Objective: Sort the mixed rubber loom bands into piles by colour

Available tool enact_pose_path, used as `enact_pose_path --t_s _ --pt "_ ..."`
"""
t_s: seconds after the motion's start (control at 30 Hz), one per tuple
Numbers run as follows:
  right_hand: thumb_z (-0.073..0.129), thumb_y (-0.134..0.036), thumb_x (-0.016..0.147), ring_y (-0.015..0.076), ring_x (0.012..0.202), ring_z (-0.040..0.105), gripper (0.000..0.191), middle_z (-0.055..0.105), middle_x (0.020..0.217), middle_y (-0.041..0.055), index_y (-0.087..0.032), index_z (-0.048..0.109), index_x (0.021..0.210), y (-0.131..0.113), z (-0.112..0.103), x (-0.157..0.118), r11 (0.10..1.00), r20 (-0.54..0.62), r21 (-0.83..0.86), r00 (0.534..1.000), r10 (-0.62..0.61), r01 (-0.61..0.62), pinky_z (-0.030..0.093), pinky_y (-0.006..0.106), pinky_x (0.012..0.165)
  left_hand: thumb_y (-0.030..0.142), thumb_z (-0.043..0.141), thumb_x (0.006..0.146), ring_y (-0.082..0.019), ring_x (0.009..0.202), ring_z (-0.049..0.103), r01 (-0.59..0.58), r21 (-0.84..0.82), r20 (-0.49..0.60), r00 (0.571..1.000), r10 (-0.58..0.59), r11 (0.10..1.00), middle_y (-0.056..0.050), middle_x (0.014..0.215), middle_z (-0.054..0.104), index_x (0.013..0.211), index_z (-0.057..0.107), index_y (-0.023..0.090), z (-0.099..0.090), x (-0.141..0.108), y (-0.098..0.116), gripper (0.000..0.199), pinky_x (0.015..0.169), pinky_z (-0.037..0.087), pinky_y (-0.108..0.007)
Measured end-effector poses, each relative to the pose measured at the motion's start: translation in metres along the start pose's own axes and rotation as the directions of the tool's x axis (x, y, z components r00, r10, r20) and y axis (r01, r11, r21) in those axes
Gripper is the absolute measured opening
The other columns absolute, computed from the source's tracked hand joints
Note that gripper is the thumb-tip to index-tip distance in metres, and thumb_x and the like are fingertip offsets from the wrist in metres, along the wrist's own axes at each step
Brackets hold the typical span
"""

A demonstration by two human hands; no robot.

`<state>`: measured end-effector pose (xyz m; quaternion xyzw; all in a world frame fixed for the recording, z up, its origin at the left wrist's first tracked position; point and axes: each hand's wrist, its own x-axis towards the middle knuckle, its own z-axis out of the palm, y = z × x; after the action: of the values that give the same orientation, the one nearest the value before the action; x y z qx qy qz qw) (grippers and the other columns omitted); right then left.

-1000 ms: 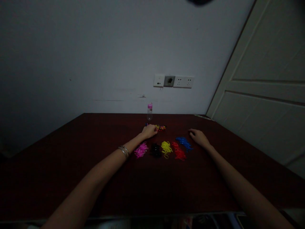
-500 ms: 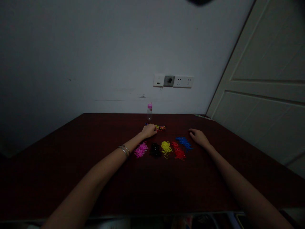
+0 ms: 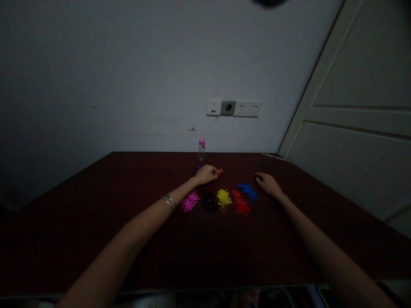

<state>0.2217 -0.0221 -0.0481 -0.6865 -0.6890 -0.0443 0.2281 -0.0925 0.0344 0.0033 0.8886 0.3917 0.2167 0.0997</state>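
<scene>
The left hand (image 3: 206, 174), at frame centre, was curled downward; whether it gripped a band could not be determined. The right hand (image 3: 268, 184), right of centre, was loosely bent at the table surface, palm hidden.

The wall (image 3: 128, 64) filled the upper frame, the dark red table (image 3: 224, 252) the lower, and a panelled door (image 3: 359, 149) the right edge. A socket row (image 3: 247, 109) was mounted above centre; a pink-capped bottle (image 3: 201, 149) stood to its lower left.

Below centre, left to right, lay pink bands (image 3: 190, 201), black bands (image 3: 209, 201), yellow bands (image 3: 224, 198), red bands (image 3: 240, 202) and blue bands (image 3: 248, 192), the last nearest the right hand. The mixed-colour pile (image 3: 220, 172) lay at the left hand, partly covered by it.
</scene>
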Motion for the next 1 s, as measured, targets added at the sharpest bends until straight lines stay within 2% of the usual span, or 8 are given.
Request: enact_pose_path --t_s 0.3,0.47,0.67,0.83,0.93,1.0 --pt "0.039 -0.025 0.083 0.0215 0.109 0.055 0.038 0.061 0.117 0.0106 -0.014 0.062 0.111 -0.002 -0.001 0.0 1.0 0.004 -0.011 1.0 0.004 -0.004 0.039 0.033 0.096 0.018 0.057 0.068 -0.009 0.058 0.051 -0.162 -0.145 0.165 0.969 0.185 0.976 -0.001 0.067 0.063 0.077 0.07 0.014 0.016 0.0 0.042 0.017 0.055 0.035 -0.018" --pt "0.039 -0.025 0.083 0.0215 0.109 0.055 0.038 0.061 0.117 0.0107 -0.014 0.061 0.112 -0.003 -0.001 -0.001 1.0 0.008 -0.004 1.0 -0.001 0.002 0.04 0.033 0.095 0.019 0.058 0.067 -0.008 0.056 0.05 -0.108 -0.253 0.23 0.959 0.168 0.961 -0.001 0.063 0.062 0.078 0.071 0.012 0.02 -0.001 0.043 0.018 0.053 0.034 -0.018" --pt "0.038 -0.025 0.083 0.0216 0.109 0.055 0.038 0.061 0.117 0.0104 -0.014 0.061 0.112 -0.003 -0.002 -0.001 1.0 0.006 -0.022 1.0 -0.005 0.006 0.039 0.033 0.096 0.024 0.06 0.067 -0.01 0.061 0.053 0.01 -0.412 0.181 0.981 0.071 0.911 -0.002 0.065 0.064 0.076 0.071 0.011 0.02 0.003 0.024 0.019 0.056 0.037 -0.019" --pt "0.038 -0.026 0.083 0.0212 0.109 0.055 0.038 0.061 0.117 0.0107 -0.013 0.061 0.112 0.0 0.0 0.0 1.0 0.005 -0.025 1.0 -0.01 0.011 0.039 0.033 0.096 0.03 0.06 0.067 -0.011 0.063 0.053 0.058 -0.468 0.048 0.998 -0.04 0.882 -0.003 0.065 0.064 0.07 0.071 0.01 0.011 0.001 -0.006 0.023 0.061 0.038 -0.021" --pt "0.038 -0.026 0.083 0.0212 0.109 0.055 0.038 0.06 0.117 0.0103 -0.014 0.06 0.112 0.002 0.001 0.001 1.0 0.005 -0.025 1.0 -0.008 0.009 0.039 0.033 0.096 0.035 0.06 0.066 -0.012 0.061 0.051 0.128 -0.481 -0.029 0.986 -0.162 0.868 -0.002 0.063 0.062 0.068 0.07 0.01 0.002 -0.006 -0.032 0.027 0.059 0.037 -0.021" --pt "0.039 -0.026 0.083 0.0211 0.109 0.054 0.038 0.061 0.117 0.01 -0.015 0.06 0.112 0.004 0.002 0.001 1.0 0.008 -0.022 1.0 -0.005 0.005 0.039 0.033 0.096 0.036 0.06 0.066 -0.012 0.06 0.051 0.176 -0.474 -0.098 0.963 -0.25 0.863 -0.002 0.061 0.062 0.067 0.07 0.01 -0.005 -0.011 -0.051 0.028 0.058 0.035 -0.021"
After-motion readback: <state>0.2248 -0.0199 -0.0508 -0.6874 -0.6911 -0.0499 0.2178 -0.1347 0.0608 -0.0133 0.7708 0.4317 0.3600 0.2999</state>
